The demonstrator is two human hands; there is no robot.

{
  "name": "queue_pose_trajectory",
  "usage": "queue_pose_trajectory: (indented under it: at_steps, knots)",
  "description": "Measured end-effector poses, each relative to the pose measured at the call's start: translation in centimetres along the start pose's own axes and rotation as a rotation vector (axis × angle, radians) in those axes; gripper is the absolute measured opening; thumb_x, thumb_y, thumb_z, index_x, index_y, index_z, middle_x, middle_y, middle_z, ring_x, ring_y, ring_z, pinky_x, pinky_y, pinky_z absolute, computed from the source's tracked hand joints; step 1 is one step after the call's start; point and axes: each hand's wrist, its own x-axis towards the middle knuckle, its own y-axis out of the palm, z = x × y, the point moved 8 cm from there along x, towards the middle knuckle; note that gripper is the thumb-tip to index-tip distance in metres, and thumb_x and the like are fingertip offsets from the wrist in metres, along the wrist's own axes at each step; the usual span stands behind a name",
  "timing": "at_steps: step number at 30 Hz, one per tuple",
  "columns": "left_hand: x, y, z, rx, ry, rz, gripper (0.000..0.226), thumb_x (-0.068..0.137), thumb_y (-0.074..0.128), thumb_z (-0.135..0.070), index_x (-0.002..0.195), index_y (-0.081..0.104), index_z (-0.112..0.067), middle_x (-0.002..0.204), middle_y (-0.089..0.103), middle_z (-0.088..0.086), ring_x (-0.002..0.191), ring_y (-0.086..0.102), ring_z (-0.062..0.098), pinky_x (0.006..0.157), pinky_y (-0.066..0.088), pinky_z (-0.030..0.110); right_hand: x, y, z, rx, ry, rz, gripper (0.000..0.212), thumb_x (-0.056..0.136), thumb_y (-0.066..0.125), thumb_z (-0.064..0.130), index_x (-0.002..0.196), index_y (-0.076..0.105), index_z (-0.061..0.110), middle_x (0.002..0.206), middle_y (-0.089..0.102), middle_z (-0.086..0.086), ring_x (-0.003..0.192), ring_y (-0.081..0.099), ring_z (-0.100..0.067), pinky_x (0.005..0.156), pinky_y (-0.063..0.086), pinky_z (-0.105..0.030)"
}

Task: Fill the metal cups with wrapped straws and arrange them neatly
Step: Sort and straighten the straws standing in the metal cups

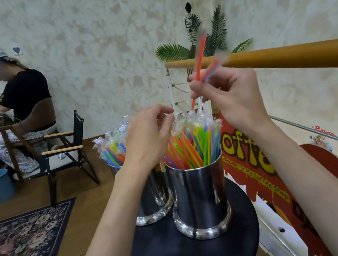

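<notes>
Right hand [228, 92] pinches blurred straws [201, 59], perhaps several; left hand [149, 135], fingers loosely curled, holds nothing; crowded near cup [199, 199] may jam, splaying wrappers.

Straw tops [194, 123] crowd both cups [199, 199]; wooden rail [286, 57] bars the space just behind

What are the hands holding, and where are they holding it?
The right hand pinches a few wrapped straws low on their length. The left hand hovers over the cups, fingers curled, seemingly holding nothing.
</notes>
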Motion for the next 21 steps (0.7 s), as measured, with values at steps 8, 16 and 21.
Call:
queue_pose_trajectory:
  at_steps: [8, 16, 21]
  knots:
    - [0.1, 0.7, 0.1, 0.029, -0.004, 0.027, 0.017, 0.100, 0.060, -0.028, 0.112, 0.071, -0.025, 0.087, 0.064, -0.013, 0.073, 0.055, 0.000, 0.087, 0.052, 0.044, 1.0, 0.3, 2.2, 0.018, -0.025, -0.101, 0.002, 0.087, 0.079, 0.021, 0.088, 0.077, 0.020, 0.070, 0.064, -0.013, 0.064, 0.054, -0.031, 0.065, 0.049, -0.038]
    - [0.1, 0.3, 0.5, 0.027, -0.042, 0.027, 0.022, 0.103, 0.054, -0.026, 0.121, 0.067, -0.023, 0.089, 0.064, -0.015, 0.081, 0.061, 0.007, 0.088, 0.053, 0.043, 1.0, 1.4, -0.1, -0.106, 0.068, -0.105, 0.015, 0.084, 0.081, 0.026, 0.072, 0.075, 0.019, 0.062, 0.061, 0.002, 0.057, 0.044, -0.003, 0.058, 0.039, -0.026]
    - [0.3, -0.4, 0.1, -0.048, -0.036, -0.033, 0.030, 0.105, 0.051, -0.030, 0.132, 0.060, -0.021, 0.097, 0.062, -0.010, 0.083, 0.064, 0.010, 0.089, 0.053, 0.045, 0.2, 3.0, -2.3, -0.337, 0.150, 0.008, 0.021, 0.083, 0.079, 0.030, 0.073, 0.076, 0.012, 0.064, 0.068, 0.000, 0.059, 0.059, -0.010, 0.061, 0.048, -0.027]
